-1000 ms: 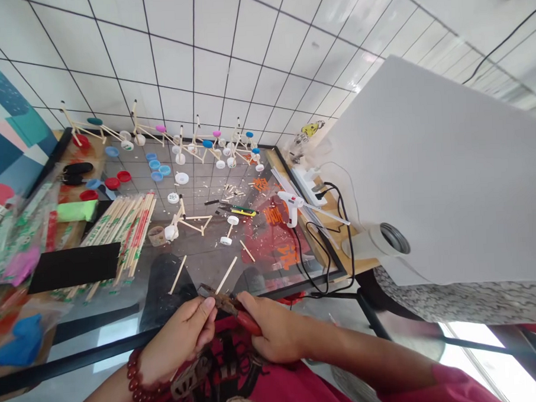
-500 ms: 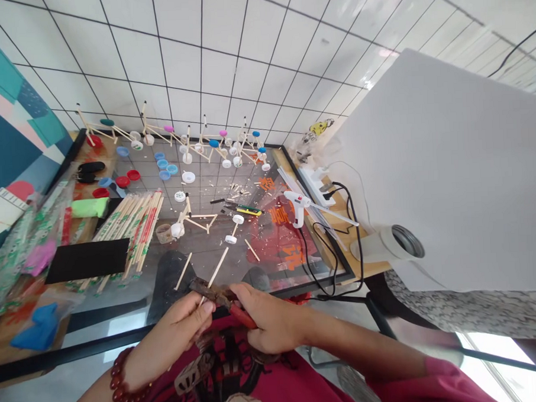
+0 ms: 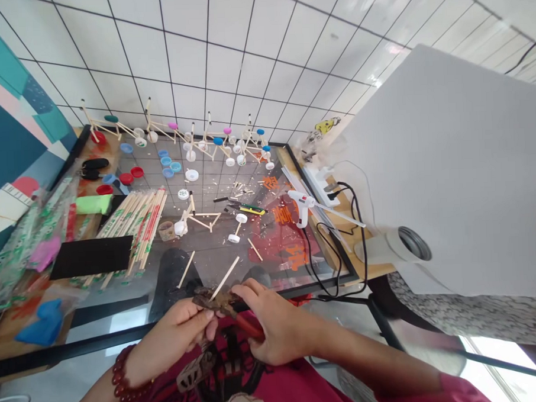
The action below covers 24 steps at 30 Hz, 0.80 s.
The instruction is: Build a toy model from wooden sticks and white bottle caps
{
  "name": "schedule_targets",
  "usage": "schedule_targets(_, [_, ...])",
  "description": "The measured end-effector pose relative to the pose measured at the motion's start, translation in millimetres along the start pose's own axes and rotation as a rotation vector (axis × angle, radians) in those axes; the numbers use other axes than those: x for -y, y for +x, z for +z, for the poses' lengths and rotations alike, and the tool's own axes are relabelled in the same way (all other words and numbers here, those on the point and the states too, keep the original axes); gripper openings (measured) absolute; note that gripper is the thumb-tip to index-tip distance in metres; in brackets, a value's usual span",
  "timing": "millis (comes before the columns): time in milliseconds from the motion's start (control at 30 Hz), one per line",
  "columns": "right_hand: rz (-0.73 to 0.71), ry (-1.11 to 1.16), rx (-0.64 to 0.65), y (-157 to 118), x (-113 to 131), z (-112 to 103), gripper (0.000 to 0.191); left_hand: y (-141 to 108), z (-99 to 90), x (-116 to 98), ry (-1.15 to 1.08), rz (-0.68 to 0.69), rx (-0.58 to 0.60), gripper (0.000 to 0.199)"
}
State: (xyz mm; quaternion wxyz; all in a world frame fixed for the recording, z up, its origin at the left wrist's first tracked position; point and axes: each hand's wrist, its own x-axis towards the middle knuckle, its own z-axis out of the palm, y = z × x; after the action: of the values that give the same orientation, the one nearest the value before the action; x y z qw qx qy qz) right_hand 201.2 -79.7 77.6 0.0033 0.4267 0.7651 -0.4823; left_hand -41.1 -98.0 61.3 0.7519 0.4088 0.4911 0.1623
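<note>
My right hand is closed around the red handles of a pair of rusty pliers. Between the plier jaws a thin wooden stick slants up and to the right. Fingers of my left hand pinch the stick's lower end just below the jaws; that end is mostly hidden. Two short stick pieces, a left one and a right one, lie on the glass tabletop beyond. Past them are a pair of white caps joined by a stick and a stick frame with white caps.
Bundled chopsticks and a black sheet lie left. A white glue gun with cables is at right, near a power strip. A yellow-green cutter lies among scraps. Small stick models line the wall.
The stick and plier jaws have shifted slightly lower, and the stick leans further right. Both hands keep their hold. The whole view has moved a little.
</note>
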Motion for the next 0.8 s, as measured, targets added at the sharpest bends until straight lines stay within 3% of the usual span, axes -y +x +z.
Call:
schedule_targets(100, [-0.016,0.089,0.014,1,-3,5,0.087,4,-0.3,1,0.127,0.092,-0.06,0.06])
schedule_targets(333, [-0.023,0.084,-0.068,4,-11,15,0.086,5,-5.2,1,0.167,0.002,-0.056,0.073])
schedule_targets(533, [0.01,-0.105,-0.005,10,-9,12,0.055,10,-0.3,-2,0.266,0.101,-0.078,0.075])
schedule_targets(633, [0.032,-0.156,0.086,11,-7,3,0.045,10,2.5,0,0.192,0.025,-0.044,0.076])
schedule_targets(800, [0.091,-0.134,0.162,13,-6,1,0.043,7,2.5,-2,-0.124,-0.202,0.025,0.085])
